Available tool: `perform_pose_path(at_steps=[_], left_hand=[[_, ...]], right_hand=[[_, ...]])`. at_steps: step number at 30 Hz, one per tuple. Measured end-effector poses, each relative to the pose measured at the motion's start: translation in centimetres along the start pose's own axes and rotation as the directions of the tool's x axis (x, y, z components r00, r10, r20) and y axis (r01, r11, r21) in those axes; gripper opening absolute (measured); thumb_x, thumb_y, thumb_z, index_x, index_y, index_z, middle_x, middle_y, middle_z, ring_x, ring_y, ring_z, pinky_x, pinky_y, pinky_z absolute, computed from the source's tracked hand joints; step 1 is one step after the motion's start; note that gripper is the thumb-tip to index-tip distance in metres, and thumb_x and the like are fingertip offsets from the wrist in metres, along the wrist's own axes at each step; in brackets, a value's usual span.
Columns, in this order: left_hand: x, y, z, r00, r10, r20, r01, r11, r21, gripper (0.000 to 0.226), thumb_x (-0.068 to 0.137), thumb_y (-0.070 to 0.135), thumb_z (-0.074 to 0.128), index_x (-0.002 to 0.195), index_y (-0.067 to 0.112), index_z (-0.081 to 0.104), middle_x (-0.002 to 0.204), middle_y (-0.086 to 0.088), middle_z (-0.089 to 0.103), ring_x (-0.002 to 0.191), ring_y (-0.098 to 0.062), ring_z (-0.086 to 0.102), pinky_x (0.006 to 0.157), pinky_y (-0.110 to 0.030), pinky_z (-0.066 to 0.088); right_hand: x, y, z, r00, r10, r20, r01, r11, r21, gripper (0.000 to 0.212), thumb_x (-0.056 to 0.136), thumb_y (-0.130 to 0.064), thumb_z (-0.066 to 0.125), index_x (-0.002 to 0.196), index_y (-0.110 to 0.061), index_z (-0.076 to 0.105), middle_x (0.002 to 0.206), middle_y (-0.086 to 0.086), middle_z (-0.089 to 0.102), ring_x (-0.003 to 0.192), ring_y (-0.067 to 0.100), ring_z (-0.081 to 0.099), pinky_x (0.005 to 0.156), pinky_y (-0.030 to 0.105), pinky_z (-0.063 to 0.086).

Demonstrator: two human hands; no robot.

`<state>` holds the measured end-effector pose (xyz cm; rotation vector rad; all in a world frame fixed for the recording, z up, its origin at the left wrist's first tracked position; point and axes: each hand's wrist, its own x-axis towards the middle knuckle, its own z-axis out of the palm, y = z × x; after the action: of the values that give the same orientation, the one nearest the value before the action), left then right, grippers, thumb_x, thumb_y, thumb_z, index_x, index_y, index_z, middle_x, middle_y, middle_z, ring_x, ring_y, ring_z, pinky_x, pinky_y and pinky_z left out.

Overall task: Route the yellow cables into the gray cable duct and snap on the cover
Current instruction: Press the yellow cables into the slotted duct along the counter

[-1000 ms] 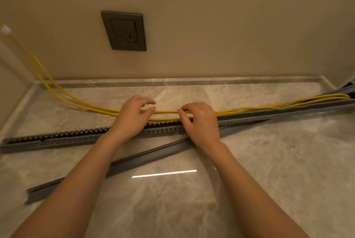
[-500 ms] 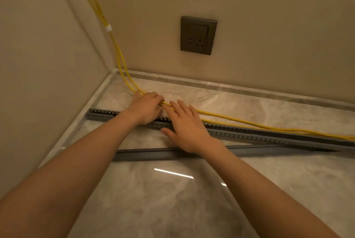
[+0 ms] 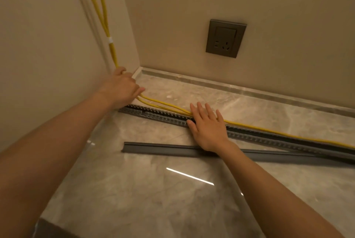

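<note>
So since a second ago the left hand [image 3: 123, 85] has slid away from the middle of the duct and gone off to the corner, and the view has swung left with it. Biggest stuff first: beige walls [image 3: 288, 26] meeting in a corner, and a glossy marble table [image 3: 134, 189] with a low raised lip along the back. The gray slotted duct [image 3: 153, 114] lies flat on the table, running from near the left wall out past the right edge. Its cover [image 3: 163, 146] is off, lying loose on the table just in front of it at a slight angle. The yellow cables [image 3: 159, 103] drop down the left wall, pass through the left hand, then run along the duct's far edge. I can't tell if they're actually seated in the channel. The left hand is curled round the cables right in the corner. The right hand [image 3: 207, 124] lies flat with its fingers spread, pressing on the cables and duct. There's a dark socket [image 3: 225, 38] on the back wall and a small white tie [image 3: 109, 40] around the cables higher up.
</note>
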<state>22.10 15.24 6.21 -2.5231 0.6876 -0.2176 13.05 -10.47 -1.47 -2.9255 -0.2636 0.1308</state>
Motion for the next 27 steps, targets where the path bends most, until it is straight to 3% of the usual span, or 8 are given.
perform_pose_path(at_steps=[5, 9, 12, 15, 19, 23, 27], left_hand=[[-1.0, -1.6, -0.4, 0.998, -0.051, -0.046, 0.050, 0.998, -0.028, 0.050, 0.099, 0.043, 0.028, 0.085, 0.021, 0.071, 0.086, -0.002, 0.069, 0.089, -0.019, 0.058, 0.087, -0.035, 0.030], [-1.3, -2.2, -1.3, 0.998, -0.043, -0.036, 0.043, 0.999, 0.003, 0.050, 0.099, 0.045, 0.027, 0.083, 0.023, 0.069, 0.085, 0.000, 0.069, 0.085, -0.017, 0.058, 0.086, -0.034, 0.031], [-1.3, -3.0, -1.8, 0.998, -0.061, -0.019, 0.060, 0.998, -0.012, 0.051, 0.098, 0.047, 0.028, 0.081, 0.023, 0.069, 0.086, 0.001, 0.069, 0.087, -0.018, 0.059, 0.086, -0.034, 0.030], [-1.5, -3.0, -1.7, 0.996, -0.084, -0.042, 0.084, 0.996, 0.008, 0.049, 0.098, 0.047, 0.031, 0.083, 0.021, 0.070, 0.088, 0.000, 0.070, 0.091, -0.019, 0.059, 0.086, -0.034, 0.031], [-2.5, -2.0, -0.1, 0.991, -0.113, -0.072, 0.113, 0.994, -0.015, 0.045, 0.097, 0.042, 0.039, 0.084, 0.014, 0.072, 0.087, -0.004, 0.071, 0.092, -0.026, 0.057, 0.088, -0.037, 0.032], [-3.1, -0.6, 1.0, 0.991, -0.131, -0.037, 0.131, 0.991, -0.007, 0.045, 0.100, 0.040, 0.034, 0.095, 0.014, 0.071, 0.097, -0.005, 0.069, 0.100, -0.028, 0.053, 0.095, -0.038, 0.028], [-2.6, -0.1, 0.7, 0.988, -0.137, 0.078, 0.133, 0.990, 0.057, 0.052, 0.099, 0.047, 0.022, 0.107, 0.019, 0.065, 0.112, -0.003, 0.065, 0.111, -0.025, 0.048, 0.103, -0.039, 0.023]], right_hand=[[-0.2, 0.2, -0.2, 1.000, -0.013, -0.025, 0.014, 0.999, 0.035, 0.052, 0.099, -0.047, 0.017, 0.147, -0.037, 0.003, 0.157, -0.006, 0.010, 0.144, 0.019, 0.006, 0.115, 0.042, 0.005], [-0.3, 0.4, 0.0, 0.995, -0.040, -0.088, 0.041, 0.999, 0.006, 0.052, 0.097, -0.053, 0.018, 0.145, -0.046, -0.001, 0.154, -0.002, 0.021, 0.137, 0.025, 0.023, 0.109, 0.042, 0.019], [-0.6, 0.6, 0.1, 0.983, -0.073, -0.169, 0.073, 0.997, -0.010, 0.051, 0.097, -0.051, 0.020, 0.145, -0.046, 0.003, 0.141, 0.001, 0.038, 0.122, 0.025, 0.037, 0.098, 0.038, 0.030], [-1.1, 1.0, 0.4, 0.952, -0.095, -0.291, 0.101, 0.995, 0.003, 0.047, 0.098, -0.045, 0.027, 0.144, -0.044, 0.016, 0.120, 0.003, 0.049, 0.106, 0.023, 0.044, 0.088, 0.034, 0.033], [-1.2, 1.5, 0.9, 0.885, -0.119, -0.450, 0.132, 0.991, -0.002, 0.043, 0.093, -0.039, 0.033, 0.134, -0.033, 0.046, 0.097, 0.002, 0.057, 0.089, 0.022, 0.049, 0.076, 0.031, 0.036], [-1.0, 1.9, 0.8, 0.851, -0.065, -0.521, 0.181, 0.968, 0.174, 0.029, 0.090, -0.025, 0.057, 0.117, -0.019, 0.064, 0.091, 0.004, 0.065, 0.087, 0.024, 0.053, 0.075, 0.035, 0.044], [-0.6, 2.6, 0.1, 0.859, -0.032, -0.512, 0.182, 0.952, 0.247, 0.018, 0.088, -0.016, 0.062, 0.104, -0.014, 0.070, 0.092, 0.005, 0.071, 0.085, 0.024, 0.057, 0.075, 0.031, 0.043]])
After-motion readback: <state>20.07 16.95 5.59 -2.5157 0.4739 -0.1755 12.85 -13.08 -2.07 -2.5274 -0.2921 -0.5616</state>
